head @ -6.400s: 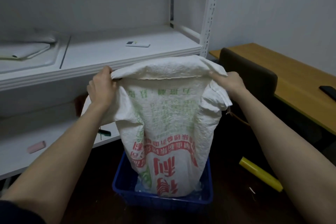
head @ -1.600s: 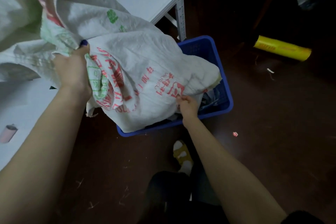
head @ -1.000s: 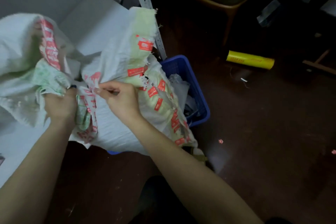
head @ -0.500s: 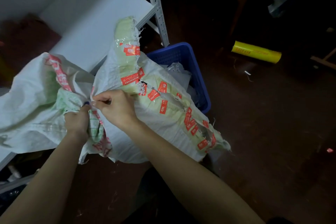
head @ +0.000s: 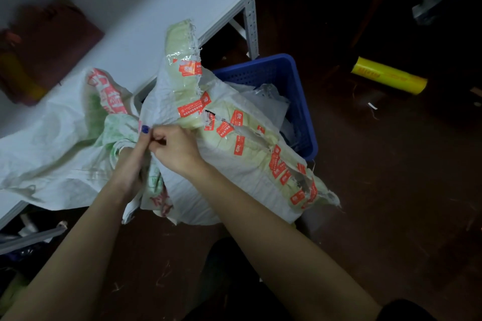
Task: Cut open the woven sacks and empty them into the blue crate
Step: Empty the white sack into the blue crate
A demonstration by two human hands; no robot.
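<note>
Grip: left hand point(head: 133, 161) clamped round bunched green-printed cloth of the woven sack point(head: 242, 164); right hand point(head: 174, 150) pinching a fold just beside it, hands touching, frame centre.
Shelf point(head: 146, 8): white, upper left.
Sack: left part draped on the shelf; right part, with a torn taped edge, hangs over the crate's near-left side. One sack or two: can't tell.
Blue crate point(head: 300, 101): right of centre on the dark floor, crumpled clear plastic point(head: 266, 104) inside.
Yellow roll point(head: 388, 78): floor, upper right, well apart from the crate.
</note>
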